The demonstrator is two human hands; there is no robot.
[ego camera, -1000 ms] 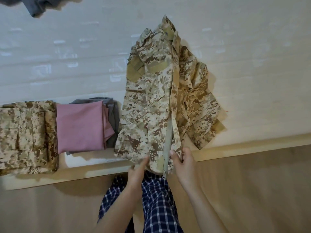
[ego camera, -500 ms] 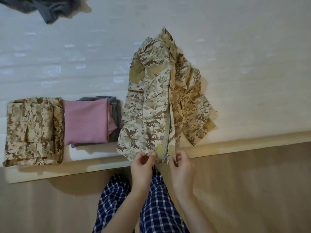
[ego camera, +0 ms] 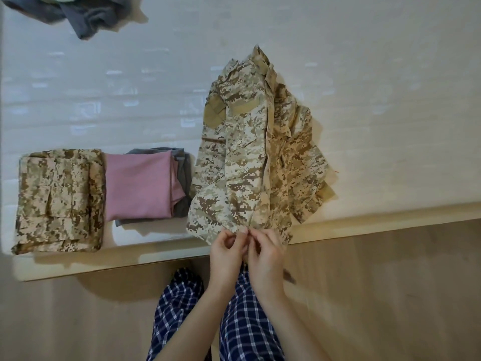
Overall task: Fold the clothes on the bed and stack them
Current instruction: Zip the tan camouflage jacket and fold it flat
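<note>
Hands met at the jacket's bottom hem, at the bed's near edge.

Bed (ego camera: 364,74) held the camouflage jacket (ego camera: 250,162), lying lengthwise beside 2 folded piles, camouflage trousers (ego camera: 59,199) and a pink top (ego camera: 140,186). Half a second earlier the left hand (ego camera: 226,252) and right hand (ego camera: 265,254) were slightly apart; now their fingertips pinched together on the hem, probably joining the zip before folding.
</note>
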